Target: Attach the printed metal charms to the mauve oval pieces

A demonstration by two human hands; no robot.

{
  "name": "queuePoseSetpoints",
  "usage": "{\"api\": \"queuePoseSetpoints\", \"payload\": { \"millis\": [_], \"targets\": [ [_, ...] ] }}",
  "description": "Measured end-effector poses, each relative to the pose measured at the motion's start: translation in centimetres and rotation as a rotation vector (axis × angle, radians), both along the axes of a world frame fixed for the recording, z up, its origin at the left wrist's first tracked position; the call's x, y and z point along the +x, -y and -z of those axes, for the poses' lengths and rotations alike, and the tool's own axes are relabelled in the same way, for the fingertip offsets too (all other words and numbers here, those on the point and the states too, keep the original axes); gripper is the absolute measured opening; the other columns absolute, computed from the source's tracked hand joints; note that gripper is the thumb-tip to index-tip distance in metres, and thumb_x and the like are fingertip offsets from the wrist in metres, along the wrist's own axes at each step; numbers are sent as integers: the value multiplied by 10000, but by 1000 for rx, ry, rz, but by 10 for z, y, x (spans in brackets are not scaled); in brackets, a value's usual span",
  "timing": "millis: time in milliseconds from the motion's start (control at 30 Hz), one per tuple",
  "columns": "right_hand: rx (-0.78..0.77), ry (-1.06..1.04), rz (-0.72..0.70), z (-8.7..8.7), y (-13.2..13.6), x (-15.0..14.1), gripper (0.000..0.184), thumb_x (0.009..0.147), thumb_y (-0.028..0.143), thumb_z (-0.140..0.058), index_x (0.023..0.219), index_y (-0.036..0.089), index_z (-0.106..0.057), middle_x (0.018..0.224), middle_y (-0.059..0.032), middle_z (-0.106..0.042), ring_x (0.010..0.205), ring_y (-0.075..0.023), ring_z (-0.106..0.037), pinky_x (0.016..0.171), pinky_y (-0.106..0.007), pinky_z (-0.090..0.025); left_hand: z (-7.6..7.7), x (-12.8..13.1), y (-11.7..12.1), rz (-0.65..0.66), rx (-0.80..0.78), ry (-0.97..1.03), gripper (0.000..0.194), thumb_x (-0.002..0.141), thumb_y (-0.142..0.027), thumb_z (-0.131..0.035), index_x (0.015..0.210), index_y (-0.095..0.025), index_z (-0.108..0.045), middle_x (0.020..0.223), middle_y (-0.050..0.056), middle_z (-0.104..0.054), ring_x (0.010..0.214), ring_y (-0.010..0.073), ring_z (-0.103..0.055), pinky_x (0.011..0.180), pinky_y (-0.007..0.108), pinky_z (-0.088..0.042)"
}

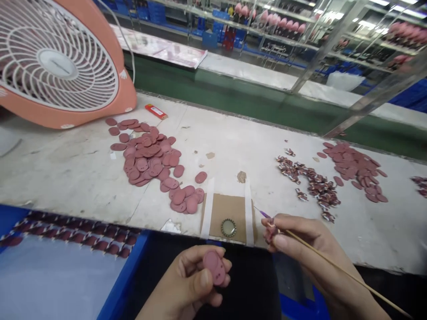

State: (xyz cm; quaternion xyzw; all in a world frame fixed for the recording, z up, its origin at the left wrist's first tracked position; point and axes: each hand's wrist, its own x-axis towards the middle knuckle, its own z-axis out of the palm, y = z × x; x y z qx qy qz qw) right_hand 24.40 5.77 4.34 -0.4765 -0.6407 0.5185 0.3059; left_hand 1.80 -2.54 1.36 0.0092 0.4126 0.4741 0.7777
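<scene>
My left hand (190, 280) is closed around a reddish-pink oval disc (216, 269) with small holes, gripped between thumb and fingers; it may be two stacked discs. In my right hand (310, 244) are a small brown-and-white figure-like piece (271, 233), pinched at the fingertips, and a thin wooden stick (333, 263) with a purple part near its fine tip. Between the hands, at the table's edge, a bottle cap (228, 228) with pale contents sits on a cardboard piece (230, 205) taped down by white strips.
Pink discs (150, 155) lie heaped left of the cardboard, and another disc heap (353, 164) lies at right beside clustered small figure pieces (313, 180). An orange fan (123, 49) stands at back left. Below the edge, a blue tray (130, 266) holds rows of finished-looking pieces (100, 233).
</scene>
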Motion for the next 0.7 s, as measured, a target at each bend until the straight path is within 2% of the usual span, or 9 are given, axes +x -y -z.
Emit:
{"api": "queuePoseSetpoints", "payload": {
  "millis": [67, 133, 200, 300, 400, 533, 700],
  "targets": [
    [-178, -119, 52, -3, 17, -11, 210, 859, 468, -797, 957, 288, -753, 887, -6, -747, 785, -145, -722, 717, -155, -585, -2, 2, 0, 20, 6, 41, 360, 540, -306, -968, 844, -190, -815, 806, 54, -783, 678, 124, -687, 556, 177, -512],
    [-246, -162, 70, -7, 28, -21, 153, 844, 399, -822, 957, 317, -759, 881, 12, -753, 775, -128, -729, 729, -120, -572, -2, 2, 1, 25, 10, 71, 366, 524, -307, -975, 830, -189, -814, 774, 42, -782, 652, 110, -685, 541, 163, -512],
    [-141, -137, -11, -9, 31, -29, 95, 864, 301, -784, 953, 328, -765, 857, 19, -752, 747, -120, -727, 705, -102, -559, -2, 2, 2, 16, 24, 92, 377, 512, -317, -979, 823, -186, -812, 735, 32, -777, 633, 102, -682, 529, 154, -510],
    [63, -143, -186, -12, 27, -35, 205, 865, 187, -731, 999, 338, -765, 816, 29, -729, 712, -113, -705, 673, -110, -551, 2, 1, 5, 20, 56, 112, 385, 503, -338, -980, 809, -181, -807, 648, 10, -743, 598, 97, -669, 518, 150, -506],
    [108, -94, -321, -14, 19, -39, 301, 901, 133, -684, 1105, 350, -730, 836, 44, -702, 724, -90, -687, 687, -113, -549, 7, 0, 7, 34, 109, 130, 359, 526, -355, -971, 799, -189, -807, 631, 1, -730, 568, 86, -653, 511, 143, -499],
    [141, 31, -336, -14, 17, -44, 217, 922, 144, -676, 1066, 304, -706, 829, 46, -696, 708, -87, -686, 670, -116, -548, 10, 0, 6, 58, 160, 125, 327, 547, -388, -957, 751, -181, -806, 618, -4, -715, 557, 79, -632, 506, 135, -487],
    [154, 85, -342, -14, 20, -43, 174, 915, 163, -682, 1034, 290, -680, 829, 60, -699, 700, -90, -682, 676, -131, -553, 4, -2, 4, 87, 112, 98, 333, 529, -408, -957, 675, -165, -784, 607, -9, -697, 568, 83, -617, 520, 141, -485]
  ]
}}
